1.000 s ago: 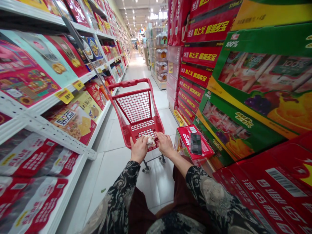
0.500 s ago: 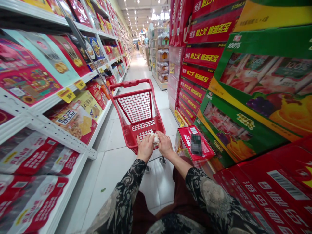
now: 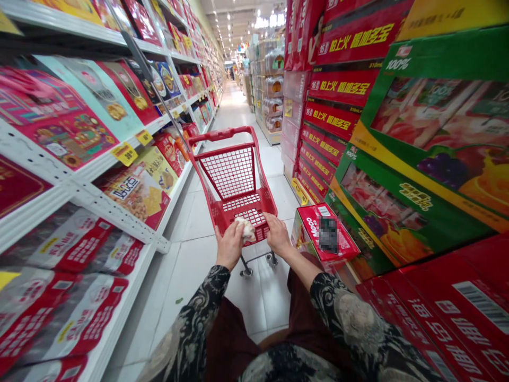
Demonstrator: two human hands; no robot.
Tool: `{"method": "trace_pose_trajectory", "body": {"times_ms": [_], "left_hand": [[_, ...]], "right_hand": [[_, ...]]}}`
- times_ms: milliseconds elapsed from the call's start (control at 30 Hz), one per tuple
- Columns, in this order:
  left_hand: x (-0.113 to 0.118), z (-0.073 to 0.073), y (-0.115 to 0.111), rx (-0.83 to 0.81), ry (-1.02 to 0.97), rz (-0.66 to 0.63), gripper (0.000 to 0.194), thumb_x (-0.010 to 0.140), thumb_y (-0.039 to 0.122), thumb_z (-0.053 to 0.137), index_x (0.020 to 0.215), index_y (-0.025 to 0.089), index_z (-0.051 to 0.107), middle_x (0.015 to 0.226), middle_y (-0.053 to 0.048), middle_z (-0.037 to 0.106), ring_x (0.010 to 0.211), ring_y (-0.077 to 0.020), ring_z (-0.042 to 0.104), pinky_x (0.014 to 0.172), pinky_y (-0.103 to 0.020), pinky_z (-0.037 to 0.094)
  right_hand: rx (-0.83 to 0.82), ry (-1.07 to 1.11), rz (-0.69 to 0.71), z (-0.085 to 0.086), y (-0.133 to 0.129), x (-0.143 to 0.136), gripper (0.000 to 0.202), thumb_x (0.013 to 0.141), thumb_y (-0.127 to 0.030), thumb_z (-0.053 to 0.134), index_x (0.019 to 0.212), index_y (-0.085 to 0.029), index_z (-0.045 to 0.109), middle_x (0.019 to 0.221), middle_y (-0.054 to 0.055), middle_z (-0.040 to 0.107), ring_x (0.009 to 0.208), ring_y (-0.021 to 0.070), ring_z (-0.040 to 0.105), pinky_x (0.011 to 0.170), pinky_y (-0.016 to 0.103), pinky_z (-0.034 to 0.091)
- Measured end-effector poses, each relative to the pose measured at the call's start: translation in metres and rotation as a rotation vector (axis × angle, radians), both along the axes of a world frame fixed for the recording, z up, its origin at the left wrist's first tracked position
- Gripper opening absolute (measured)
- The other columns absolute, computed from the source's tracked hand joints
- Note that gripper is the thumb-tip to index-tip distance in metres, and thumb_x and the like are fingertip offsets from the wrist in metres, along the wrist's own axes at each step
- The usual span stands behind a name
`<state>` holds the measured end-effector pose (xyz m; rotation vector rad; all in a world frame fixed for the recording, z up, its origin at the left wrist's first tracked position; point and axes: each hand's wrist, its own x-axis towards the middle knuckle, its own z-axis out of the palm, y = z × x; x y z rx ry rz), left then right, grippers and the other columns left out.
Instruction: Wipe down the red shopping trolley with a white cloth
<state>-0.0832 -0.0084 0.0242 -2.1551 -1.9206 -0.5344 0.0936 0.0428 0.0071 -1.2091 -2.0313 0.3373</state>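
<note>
My left hand (image 3: 229, 246) is closed on a crumpled white cloth or tissue (image 3: 245, 228), which sticks out on its right side, over the near edge of a small red shopping cart (image 3: 260, 199). To the right, my right hand (image 3: 277, 234) is at the cart's near right corner, its fingers bent over the edge. Whether it grips the rim cannot be made out. A gap separates the two hands. The cart has a mesh back panel and a handle at its far end.
Shelves (image 3: 159, 241) of packaged food line the left side. On the right stand stacked red drink cartons (image 3: 334, 119) and green juice boxes (image 3: 397, 185). A red Meco box (image 3: 345, 244) sits low beside my right knee. The tiled aisle (image 3: 234, 106) runs ahead.
My hands have moved apart; they were together around the white cloth. The cloth now stays with my left hand, and my right hand has shifted right to the cart's corner.
</note>
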Motion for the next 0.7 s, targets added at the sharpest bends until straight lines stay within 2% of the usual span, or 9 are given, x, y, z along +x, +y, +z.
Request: {"method": "trace_pose_trajectory", "body": {"times_ms": [100,167,300,400,433,500,600,633,700], "left_hand": [[0.035,0.0,0.018,-0.012,-0.006,-0.071,0.036,0.083,0.019,0.041,0.117,0.022,0.051,0.128,-0.012,0.051,0.114,-0.0222,0.049,0.106,-0.059,0.008],[0.045,0.001,0.024,-0.018,-0.013,-0.101,0.036,0.084,0.02,0.039,0.118,0.022,0.05,0.128,-0.012,0.051,0.115,-0.0223,0.049,0.105,-0.06,0.007],[0.028,0.0,0.018,-0.03,-0.001,-0.103,0.036,0.082,0.019,0.04,0.117,0.024,0.05,0.125,-0.011,0.054,0.111,-0.0222,0.052,0.105,-0.06,0.006],[0.009,-0.002,0.01,-0.034,-0.008,-0.082,0.035,0.081,0.02,0.042,0.116,0.023,0.05,0.123,-0.01,0.055,0.109,-0.0227,0.053,0.104,-0.061,0.007],[0.007,-0.003,0.008,-0.038,-0.017,-0.072,0.035,0.081,0.02,0.042,0.115,0.023,0.05,0.123,-0.01,0.055,0.108,-0.0228,0.053,0.104,-0.061,0.008],[0.009,-0.004,0.007,-0.048,-0.05,-0.049,0.034,0.081,0.019,0.041,0.112,0.022,0.051,0.122,-0.01,0.056,0.108,-0.0229,0.053,0.104,-0.06,0.011],[0.022,-0.006,0.011,-0.055,-0.125,-0.016,0.033,0.079,0.017,0.04,0.109,0.021,0.052,0.119,-0.01,0.057,0.108,-0.0231,0.052,0.103,-0.059,0.015],[0.026,-0.007,0.013,-0.054,-0.147,-0.015,0.033,0.079,0.017,0.04,0.109,0.02,0.052,0.118,-0.01,0.057,0.108,-0.023,0.052,0.103,-0.059,0.015],[0.033,-0.008,0.016,-0.048,-0.175,-0.026,0.032,0.078,0.018,0.04,0.107,0.021,0.053,0.117,-0.01,0.058,0.107,-0.0225,0.052,0.104,-0.058,0.014]], "right_hand": [[-0.012,-0.003,0.016,0.003,0.0,0.003,0.06,0.069,-0.002,0.038,0.128,-0.011,0.042,0.128,0.011,0.05,0.119,0.0189,0.043,0.097,0.035,0.034],[-0.016,-0.025,0.034,0.005,0.0,0.006,0.061,0.069,-0.002,0.038,0.129,-0.012,0.041,0.128,0.011,0.05,0.118,0.0185,0.043,0.096,0.035,0.034],[0.025,-0.075,0.069,0.004,0.001,0.014,0.059,0.071,-0.003,0.037,0.13,-0.012,0.04,0.128,0.009,0.05,0.119,0.017,0.043,0.096,0.033,0.034],[0.083,-0.127,0.061,-0.005,0.004,0.034,0.059,0.071,-0.004,0.036,0.129,-0.012,0.042,0.13,0.009,0.048,0.122,0.0158,0.04,0.099,0.032,0.031],[0.086,-0.152,0.002,-0.01,0.005,0.045,0.058,0.071,-0.005,0.036,0.128,-0.012,0.043,0.131,0.009,0.047,0.123,0.0165,0.038,0.1,0.033,0.03],[0.039,-0.222,-0.205,-0.024,0.006,0.076,0.054,0.072,-0.008,0.038,0.125,-0.012,0.047,0.134,0.011,0.043,0.125,0.0199,0.035,0.102,0.037,0.027],[-0.134,-0.401,-0.478,-0.049,0.007,0.134,0.048,0.075,-0.014,0.04,0.122,-0.015,0.051,0.139,0.013,0.035,0.127,0.0254,0.031,0.101,0.045,0.024],[-0.19,-0.46,-0.533,-0.057,0.007,0.152,0.046,0.076,-0.016,0.04,0.12,-0.018,0.053,0.14,0.012,0.033,0.128,0.0265,0.029,0.1,0.048,0.023],[-0.303,-0.567,-0.546,-0.074,0.008,0.182,0.039,0.079,-0.022,0.041,0.114,-0.022,0.058,0.141,0.01,0.031,0.13,0.0285,0.025,0.1,0.053,0.021]]}}
